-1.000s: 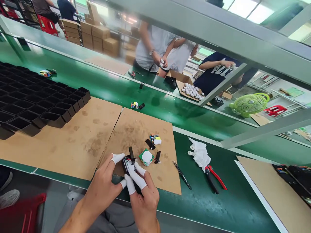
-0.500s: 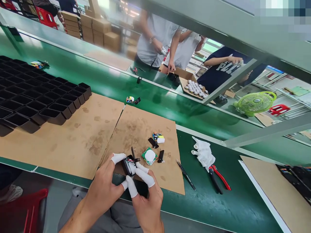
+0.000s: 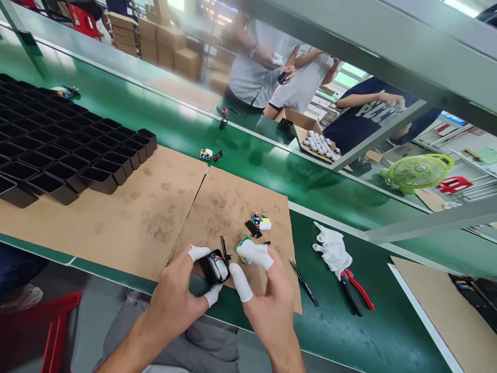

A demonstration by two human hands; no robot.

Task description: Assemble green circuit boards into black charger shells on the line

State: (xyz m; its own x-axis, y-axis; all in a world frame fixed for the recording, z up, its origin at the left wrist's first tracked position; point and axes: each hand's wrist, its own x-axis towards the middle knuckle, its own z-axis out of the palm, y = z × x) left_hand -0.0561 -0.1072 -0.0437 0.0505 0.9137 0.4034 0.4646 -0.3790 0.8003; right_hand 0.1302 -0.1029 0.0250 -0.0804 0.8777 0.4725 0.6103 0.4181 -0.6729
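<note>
My left hand (image 3: 175, 290), with white finger cots on the fingertips, grips a small black plastic housing (image 3: 212, 268) between thumb and fingers. White parts and thin wires (image 3: 219, 265) fill its open side, and a dark strip-like piece (image 3: 224, 248) sticks up beside it. My right hand (image 3: 274, 290) has thumb and index finger apart, also in finger cots. Its index fingertip is over a green circuit board (image 3: 244, 243) with a white round top; whether it touches the board is unclear. A component board (image 3: 260, 220) and a black flat piece (image 3: 253, 229) lie just beyond.
Cardboard sheets (image 3: 155, 191) cover the bench. Rows of black housings (image 3: 97, 178) stand left. Tweezers (image 3: 303, 282), a white glove (image 3: 332, 248) and red-and-black-handled pliers (image 3: 357, 292) lie right. Across the green bench, co-workers stand near a box of white-topped parts (image 3: 320, 145). A metal beam (image 3: 349, 57) crosses overhead.
My right hand has let go of the housing and moved right to the green circuit board. My left hand still holds the housing. A co-worker opposite has lifted a black piece.
</note>
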